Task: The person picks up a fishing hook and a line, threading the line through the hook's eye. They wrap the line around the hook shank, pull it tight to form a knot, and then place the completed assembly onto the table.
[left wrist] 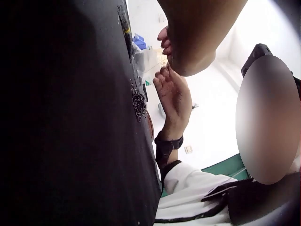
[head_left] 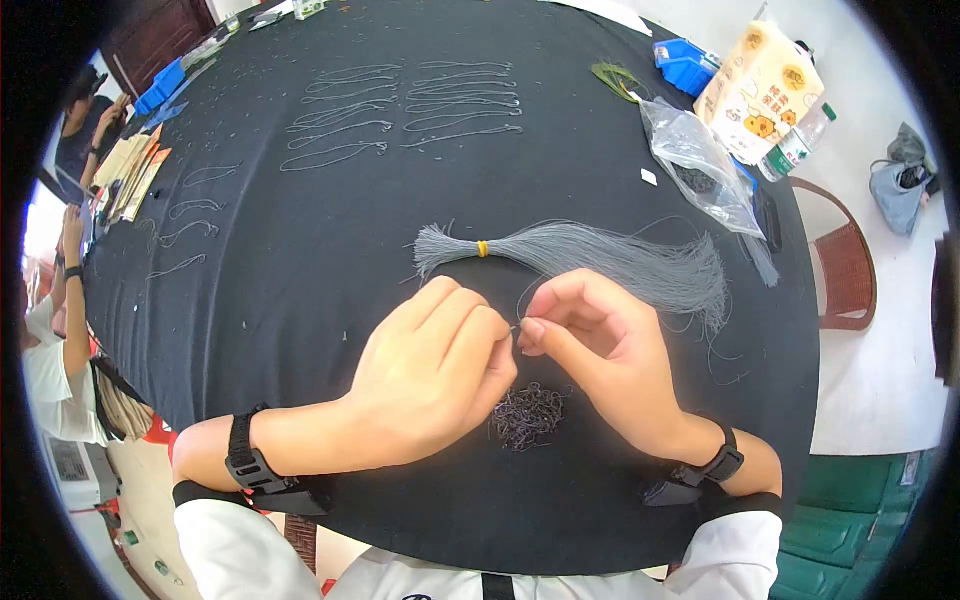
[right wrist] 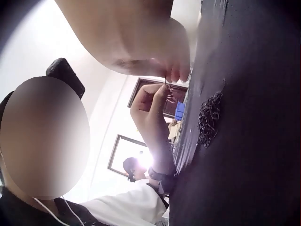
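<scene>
Over the front of the table, my left hand (head_left: 430, 375) and right hand (head_left: 622, 365) meet at the fingertips. The left thumb and curled fingers pinch a tiny dark hook (head_left: 514, 328), mostly hidden by the fingers. Between thumb and index finger, my right hand pinches a thin grey line (head_left: 521, 298) that loops up behind it. Below the hands lies a pile of small dark hooks (head_left: 527, 416), also in the right wrist view. Just beyond the hands, a long bundle of grey line (head_left: 620, 262) lies sideways, bound with a yellow band (head_left: 483, 248).
Looped grey lines (head_left: 345, 125) lie in rows at the back, with several more at the left. At the right are a clear plastic bag (head_left: 700, 165), a tissue pack (head_left: 765, 85), a bottle (head_left: 798, 145) and a blue bin (head_left: 685, 66). People (head_left: 65, 320) sit at the left.
</scene>
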Tool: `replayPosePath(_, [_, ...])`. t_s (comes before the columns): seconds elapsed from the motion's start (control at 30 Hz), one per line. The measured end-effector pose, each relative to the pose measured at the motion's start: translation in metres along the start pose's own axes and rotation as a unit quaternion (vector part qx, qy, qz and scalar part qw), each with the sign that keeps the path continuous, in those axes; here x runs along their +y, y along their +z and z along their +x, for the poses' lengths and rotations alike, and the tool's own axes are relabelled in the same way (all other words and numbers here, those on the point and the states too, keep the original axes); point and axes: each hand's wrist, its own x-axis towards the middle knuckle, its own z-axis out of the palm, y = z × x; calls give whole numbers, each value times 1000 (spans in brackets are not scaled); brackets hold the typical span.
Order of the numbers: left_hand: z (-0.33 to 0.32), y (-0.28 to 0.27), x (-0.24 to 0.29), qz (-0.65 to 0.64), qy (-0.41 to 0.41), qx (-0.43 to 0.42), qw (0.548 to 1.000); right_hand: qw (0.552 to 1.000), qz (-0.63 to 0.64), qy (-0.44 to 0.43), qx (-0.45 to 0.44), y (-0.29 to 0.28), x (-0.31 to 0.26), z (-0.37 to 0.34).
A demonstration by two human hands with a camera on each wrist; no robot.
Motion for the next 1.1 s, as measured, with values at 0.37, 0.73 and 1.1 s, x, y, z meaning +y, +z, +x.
replayPosePath(0.37, [-4,0,-3,25,38,4,999,1000,-27,-3,-4,4,-6,5])
replayPosePath(0.73, [17,-21,-1,-58,-58,-53,995,998,-49,-23,-27,-6,-19,3])
replayPosePath(1.1, [9,-63,-26,-383,-290,-255,839,989,5,36,-144,-5,-42,11])
